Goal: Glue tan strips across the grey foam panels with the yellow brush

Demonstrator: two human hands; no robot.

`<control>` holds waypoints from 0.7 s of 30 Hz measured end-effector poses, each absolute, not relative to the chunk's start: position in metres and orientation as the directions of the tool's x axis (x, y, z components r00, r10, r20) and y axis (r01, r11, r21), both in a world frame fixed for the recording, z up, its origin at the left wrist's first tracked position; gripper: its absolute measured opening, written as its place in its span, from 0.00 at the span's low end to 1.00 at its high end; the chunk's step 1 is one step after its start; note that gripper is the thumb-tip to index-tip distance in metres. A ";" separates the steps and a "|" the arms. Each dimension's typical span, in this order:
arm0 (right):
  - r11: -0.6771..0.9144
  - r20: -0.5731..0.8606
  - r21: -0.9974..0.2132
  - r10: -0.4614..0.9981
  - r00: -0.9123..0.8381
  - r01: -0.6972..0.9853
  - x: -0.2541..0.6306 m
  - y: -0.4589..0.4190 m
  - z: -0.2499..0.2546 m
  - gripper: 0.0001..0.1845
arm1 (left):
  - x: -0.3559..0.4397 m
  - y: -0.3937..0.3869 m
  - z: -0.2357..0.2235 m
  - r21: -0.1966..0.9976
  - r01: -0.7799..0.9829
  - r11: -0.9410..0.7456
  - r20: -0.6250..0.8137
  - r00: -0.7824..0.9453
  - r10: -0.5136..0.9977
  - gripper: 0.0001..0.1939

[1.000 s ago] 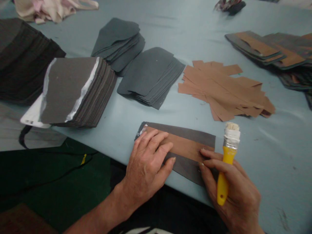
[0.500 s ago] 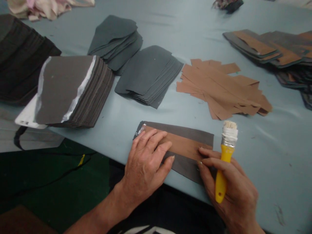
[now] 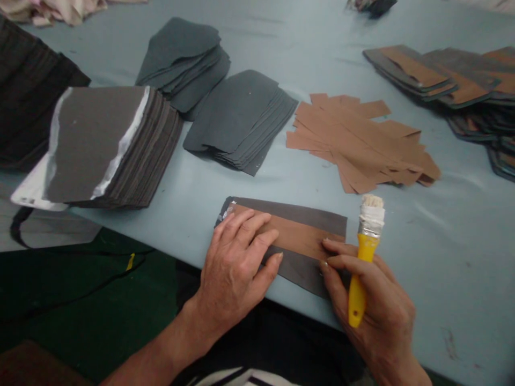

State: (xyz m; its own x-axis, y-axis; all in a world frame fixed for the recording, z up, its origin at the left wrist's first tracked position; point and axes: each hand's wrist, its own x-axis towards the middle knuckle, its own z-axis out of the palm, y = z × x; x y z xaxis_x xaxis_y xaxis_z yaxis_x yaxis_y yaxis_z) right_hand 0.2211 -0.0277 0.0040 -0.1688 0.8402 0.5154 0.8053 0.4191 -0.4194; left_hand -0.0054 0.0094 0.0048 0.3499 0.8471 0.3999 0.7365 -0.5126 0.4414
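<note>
Your left hand (image 3: 233, 273) lies spread flat, pressing the tan strip (image 3: 298, 236) onto the dark sheet (image 3: 306, 271), which sits at the near edge of the surface (image 3: 442, 257). Your right hand (image 3: 374, 305) wraps the yellow-handled brush (image 3: 356, 295), bristles up, with fingertips on the sheet. Risk: if your left hand lifts or drags, the strip could slide out of line; the sheet could also tip over the edge. Pale bristles could mark the sheet if lowered; wetness cannot be told. Grey stacks (image 3: 237, 123) and a white-edged stack (image 3: 92, 145) lie at left, loose tan strips (image 3: 358, 145) upper middle, nothing between your hands and the sheet
</note>
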 end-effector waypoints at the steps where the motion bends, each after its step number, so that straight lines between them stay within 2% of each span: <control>1: 0.418 0.513 -0.420 0.841 -0.169 0.806 0.221 -0.028 0.004 0.08 | -0.005 0.010 0.005 0.440 0.736 -0.514 0.401 0.351 0.846 0.11; 21: 0.413 0.515 -0.404 0.840 -0.171 0.816 0.221 -0.028 0.005 0.08 | -0.005 0.010 0.005 0.435 0.740 -0.513 0.404 0.349 0.846 0.11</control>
State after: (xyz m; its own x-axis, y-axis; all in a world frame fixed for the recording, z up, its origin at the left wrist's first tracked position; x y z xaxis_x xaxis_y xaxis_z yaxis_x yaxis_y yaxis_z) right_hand 0.2215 -0.0277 0.0046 -0.1706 0.8403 0.5147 0.8160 0.4132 -0.4042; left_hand -0.0050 0.0102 0.0048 0.3490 0.8457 0.4037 0.7399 -0.5130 0.4352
